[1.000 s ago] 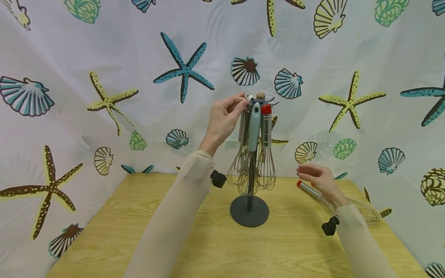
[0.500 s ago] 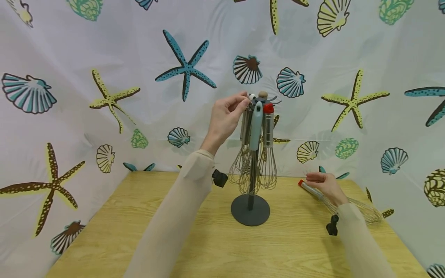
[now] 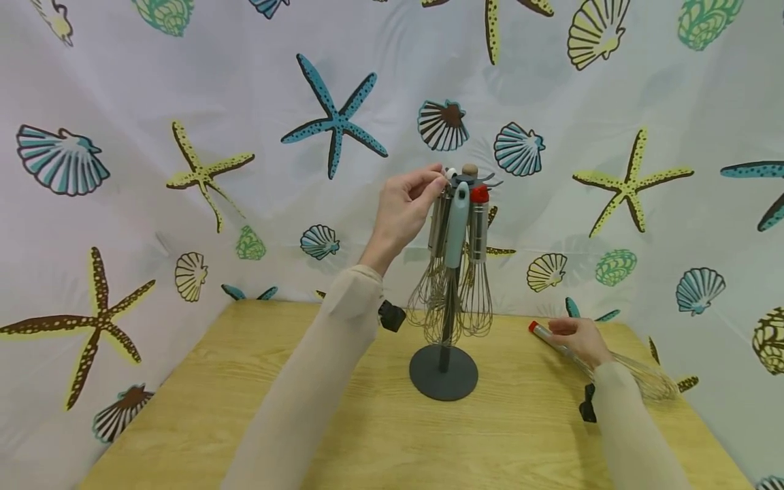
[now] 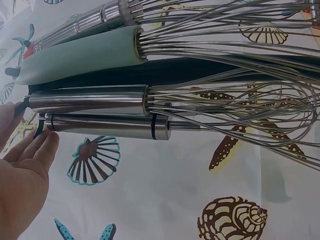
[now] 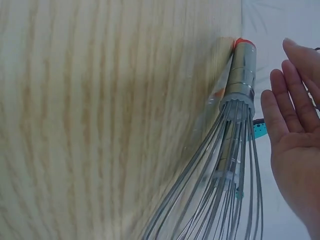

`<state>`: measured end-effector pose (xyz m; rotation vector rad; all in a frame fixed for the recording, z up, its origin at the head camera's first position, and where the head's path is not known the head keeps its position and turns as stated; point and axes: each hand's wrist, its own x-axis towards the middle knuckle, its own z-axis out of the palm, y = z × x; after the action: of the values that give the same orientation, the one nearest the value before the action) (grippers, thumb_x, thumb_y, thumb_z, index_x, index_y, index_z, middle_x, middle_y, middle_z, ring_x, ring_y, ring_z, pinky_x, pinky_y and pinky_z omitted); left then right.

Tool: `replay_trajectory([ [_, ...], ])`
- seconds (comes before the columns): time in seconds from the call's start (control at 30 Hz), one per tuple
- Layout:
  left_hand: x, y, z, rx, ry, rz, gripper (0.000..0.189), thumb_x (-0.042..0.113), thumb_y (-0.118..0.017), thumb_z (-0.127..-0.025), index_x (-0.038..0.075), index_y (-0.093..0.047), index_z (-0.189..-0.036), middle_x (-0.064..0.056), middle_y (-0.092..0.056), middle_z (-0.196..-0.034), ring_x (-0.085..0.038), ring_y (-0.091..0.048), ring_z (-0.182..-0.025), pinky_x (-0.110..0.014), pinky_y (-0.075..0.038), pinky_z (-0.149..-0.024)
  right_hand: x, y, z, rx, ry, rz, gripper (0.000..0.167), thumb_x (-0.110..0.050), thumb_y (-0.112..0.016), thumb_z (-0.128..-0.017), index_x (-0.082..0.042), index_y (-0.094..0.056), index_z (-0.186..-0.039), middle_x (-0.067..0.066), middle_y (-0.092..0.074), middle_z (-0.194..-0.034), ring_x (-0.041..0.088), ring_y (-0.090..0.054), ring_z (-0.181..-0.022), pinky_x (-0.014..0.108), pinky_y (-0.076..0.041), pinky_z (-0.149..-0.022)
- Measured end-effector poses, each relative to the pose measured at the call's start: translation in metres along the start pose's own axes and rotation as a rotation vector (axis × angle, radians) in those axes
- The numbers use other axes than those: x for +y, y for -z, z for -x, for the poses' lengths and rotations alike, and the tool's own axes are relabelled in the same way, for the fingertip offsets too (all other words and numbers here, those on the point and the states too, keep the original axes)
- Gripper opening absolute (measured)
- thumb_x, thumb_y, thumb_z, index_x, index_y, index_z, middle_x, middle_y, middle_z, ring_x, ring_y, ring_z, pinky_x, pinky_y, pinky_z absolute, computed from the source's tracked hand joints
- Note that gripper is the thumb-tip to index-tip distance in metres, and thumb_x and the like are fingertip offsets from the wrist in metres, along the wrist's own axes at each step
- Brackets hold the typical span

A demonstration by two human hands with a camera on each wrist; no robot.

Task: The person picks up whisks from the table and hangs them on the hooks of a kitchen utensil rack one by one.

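A dark rotating whisk stand (image 3: 444,381) stands upright on the table, with several whisks hanging from its hooks. Among them are a pale blue-green handled whisk (image 3: 456,228) and a steel one with a red tip (image 3: 479,221). My left hand (image 3: 401,207) pinches a hook at the stand's top left; in the left wrist view its fingertips (image 4: 47,145) lie by the ends of two steel handles (image 4: 107,125). At the right, my right hand (image 3: 582,340) hovers with extended fingers over a red-tipped steel whisk (image 5: 244,70) on the table. A second whisk (image 5: 227,155) lies behind it.
The wooden table (image 3: 294,422) runs to a white curtain (image 3: 392,82) printed with shells and starfish, behind and at both sides. The lying whisks are close to the table's right edge. A wooden knob (image 3: 469,169) tops the stand.
My right hand has moved right and down, closer to the lying whisks. The left hand has kept its place at the stand's top. The head view has shifted slightly.
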<state>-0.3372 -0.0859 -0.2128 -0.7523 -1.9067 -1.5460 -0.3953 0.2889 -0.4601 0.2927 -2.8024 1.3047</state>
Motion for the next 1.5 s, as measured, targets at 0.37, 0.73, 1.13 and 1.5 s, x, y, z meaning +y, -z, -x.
replay_trajectory([
  [0.37, 0.003, -0.001, -0.001, -0.004, -0.012, 0.008, 0.023, 0.017, -0.060, -0.099, 0.001, -0.073, -0.111, -0.010, -0.062, -0.135, -0.016, -0.061, -0.121, -0.027, -0.052, -0.097, 0.004, -0.002, 0.004, -0.006, -0.038, -0.032, 0.046, -0.008, -0.066, -0.093, 0.008, -0.053, -0.135, 0.030, -0.050, -0.139, 0.044, -0.053, -0.123, 0.044, -0.053, -0.093],
  [0.73, 0.003, -0.001, -0.002, -0.002, -0.014, 0.001, 0.023, 0.016, -0.060, -0.099, 0.001, -0.073, -0.110, -0.012, -0.062, -0.135, -0.017, -0.062, -0.121, -0.026, -0.052, -0.098, 0.004, -0.007, 0.004, -0.044, 0.004, -0.042, 0.045, -0.006, -0.068, -0.091, 0.011, -0.055, -0.131, 0.029, -0.060, -0.128, 0.042, -0.058, -0.117, 0.042, -0.055, -0.091],
  [1.13, 0.003, 0.002, 0.000, -0.004, 0.011, 0.005, 0.024, 0.017, -0.061, -0.098, 0.002, -0.073, -0.112, -0.010, -0.061, -0.136, -0.016, -0.061, -0.123, -0.027, -0.052, -0.098, 0.002, -0.015, 0.003, -0.134, 0.037, 0.094, 0.038, -0.002, -0.073, -0.086, 0.008, -0.063, -0.122, 0.025, -0.066, -0.119, 0.036, -0.065, -0.107, 0.046, -0.055, -0.089],
  [1.5, 0.003, 0.002, 0.001, -0.011, 0.025, 0.007, 0.025, 0.017, -0.062, -0.098, 0.002, -0.073, -0.114, -0.010, -0.062, -0.136, -0.016, -0.060, -0.124, -0.027, -0.051, -0.099, 0.001, -0.019, 0.005, -0.136, 0.055, 0.159, 0.036, -0.002, -0.075, -0.084, 0.007, -0.066, -0.118, 0.024, -0.068, -0.114, 0.036, -0.066, -0.103, 0.046, -0.056, -0.086],
])
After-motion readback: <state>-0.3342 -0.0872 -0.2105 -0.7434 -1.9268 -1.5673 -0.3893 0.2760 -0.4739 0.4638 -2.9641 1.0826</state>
